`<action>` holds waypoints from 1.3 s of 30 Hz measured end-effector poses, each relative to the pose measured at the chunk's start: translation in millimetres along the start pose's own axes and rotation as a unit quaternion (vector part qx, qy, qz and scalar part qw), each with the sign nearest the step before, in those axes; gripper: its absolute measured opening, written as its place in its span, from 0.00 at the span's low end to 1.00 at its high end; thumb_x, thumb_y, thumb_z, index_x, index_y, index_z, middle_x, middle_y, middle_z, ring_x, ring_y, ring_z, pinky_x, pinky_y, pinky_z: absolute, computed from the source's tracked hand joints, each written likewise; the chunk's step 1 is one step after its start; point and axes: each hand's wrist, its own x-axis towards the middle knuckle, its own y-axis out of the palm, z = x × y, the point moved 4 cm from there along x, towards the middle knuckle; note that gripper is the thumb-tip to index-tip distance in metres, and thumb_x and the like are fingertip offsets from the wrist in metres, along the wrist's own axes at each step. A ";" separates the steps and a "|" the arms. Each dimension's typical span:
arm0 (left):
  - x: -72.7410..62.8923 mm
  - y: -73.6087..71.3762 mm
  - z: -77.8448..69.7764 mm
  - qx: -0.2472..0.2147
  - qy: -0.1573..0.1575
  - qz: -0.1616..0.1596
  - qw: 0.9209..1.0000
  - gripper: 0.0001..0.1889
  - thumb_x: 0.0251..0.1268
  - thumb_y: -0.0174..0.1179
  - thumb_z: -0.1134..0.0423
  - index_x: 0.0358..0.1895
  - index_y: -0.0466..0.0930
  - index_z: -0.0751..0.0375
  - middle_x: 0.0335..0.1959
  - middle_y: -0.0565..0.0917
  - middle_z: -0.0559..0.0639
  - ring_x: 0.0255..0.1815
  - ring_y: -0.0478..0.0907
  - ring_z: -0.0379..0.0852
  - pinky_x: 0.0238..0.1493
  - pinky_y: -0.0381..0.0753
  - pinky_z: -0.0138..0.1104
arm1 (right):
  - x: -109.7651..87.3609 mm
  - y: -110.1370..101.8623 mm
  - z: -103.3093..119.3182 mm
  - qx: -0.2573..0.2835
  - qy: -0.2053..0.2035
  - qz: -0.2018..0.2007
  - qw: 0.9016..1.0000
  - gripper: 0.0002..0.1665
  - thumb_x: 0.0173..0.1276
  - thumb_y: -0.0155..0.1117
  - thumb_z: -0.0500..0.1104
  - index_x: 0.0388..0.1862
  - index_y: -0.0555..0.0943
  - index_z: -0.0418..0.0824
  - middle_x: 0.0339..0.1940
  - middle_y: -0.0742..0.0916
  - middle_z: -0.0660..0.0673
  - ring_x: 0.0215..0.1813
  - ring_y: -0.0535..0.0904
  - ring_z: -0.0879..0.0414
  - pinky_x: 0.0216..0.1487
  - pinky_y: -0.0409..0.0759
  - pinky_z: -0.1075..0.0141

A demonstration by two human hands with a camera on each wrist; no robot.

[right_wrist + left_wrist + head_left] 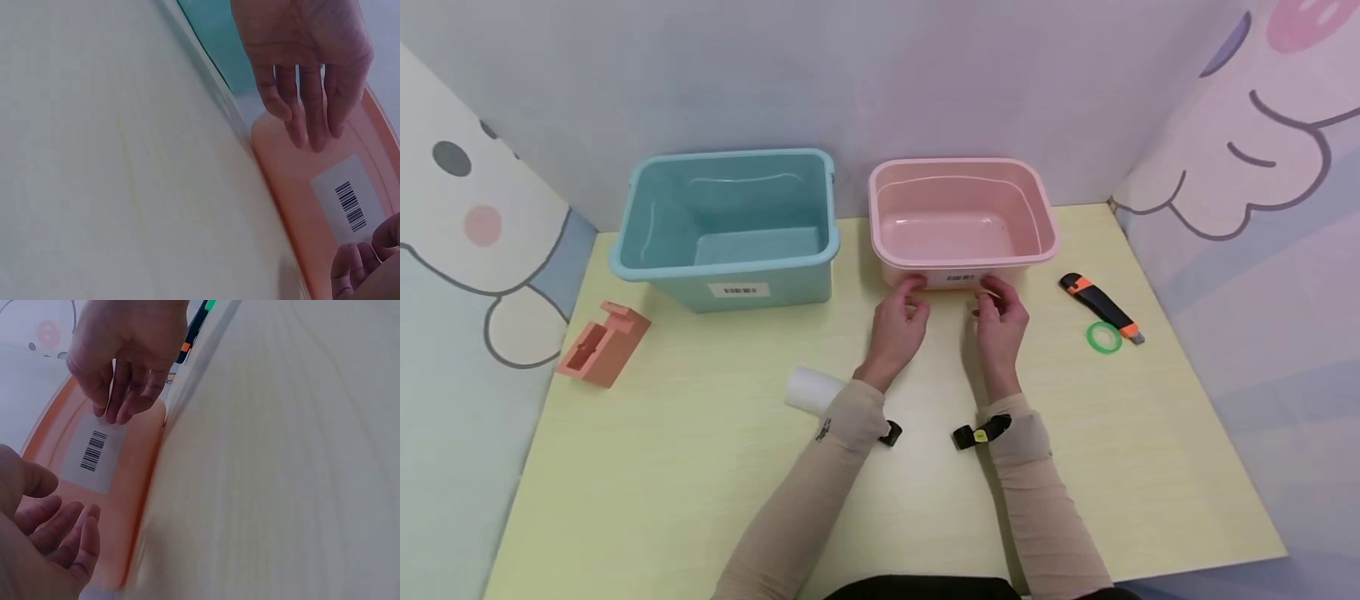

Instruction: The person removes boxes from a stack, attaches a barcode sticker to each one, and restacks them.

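Observation:
A pink plastic basin [962, 267] stands against the back wall, with a white barcode label [342, 190] on its front side. In the head view, my left hand [898, 329] is at the basin's front, left of the label, its fingers loosely bent. The right wrist view shows its fingers [312, 119] extended over the pink side. My right hand [1002, 333] is at the label's other end. In the left wrist view, its fingertips [112, 415] are right at the label's edge. Neither hand holds anything visible.
A larger teal bin [737, 287] stands left of the basin. An orange-pink tape dispenser [602, 346] lies far left. A white roll [811, 390] is partly hidden by the left forearm. At right lie a black-and-orange utility knife [1101, 304] and a green tape ring [1092, 343].

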 end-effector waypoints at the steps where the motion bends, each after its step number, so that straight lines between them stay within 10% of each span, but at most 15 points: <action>1: -2.0 -3.9 -0.8 -0.002 -0.002 -0.002 1.000 0.18 0.73 0.59 0.68 0.63 0.82 0.59 0.59 0.87 0.53 0.42 0.86 0.48 0.45 0.84 0.39 | -0.9 -0.5 0.1 -0.002 0.001 0.001 1.000 0.17 0.74 0.58 0.28 0.58 0.85 0.29 0.56 0.87 0.32 0.46 0.82 0.47 0.41 0.81 0.67; 20: -49.5 -71.3 -26.9 -0.034 0.038 -0.029 0.998 0.17 0.77 0.58 0.65 0.64 0.81 0.60 0.58 0.86 0.49 0.51 0.84 0.46 0.51 0.84 0.43 | -18.5 0.3 -1.4 -0.019 0.026 0.036 0.999 0.17 0.76 0.59 0.30 0.60 0.81 0.25 0.60 0.84 0.31 0.48 0.81 0.47 0.41 0.81 0.71; 39: -66.2 -216.1 -1.4 0.024 0.050 -0.168 0.984 0.17 0.73 0.65 0.70 0.63 0.83 0.61 0.59 0.86 0.55 0.48 0.83 0.35 0.47 0.77 0.25 | -19.9 -11.7 18.2 -0.054 -0.035 0.047 0.997 0.16 0.73 0.63 0.31 0.55 0.83 0.25 0.55 0.86 0.33 0.43 0.82 0.53 0.37 0.80 0.74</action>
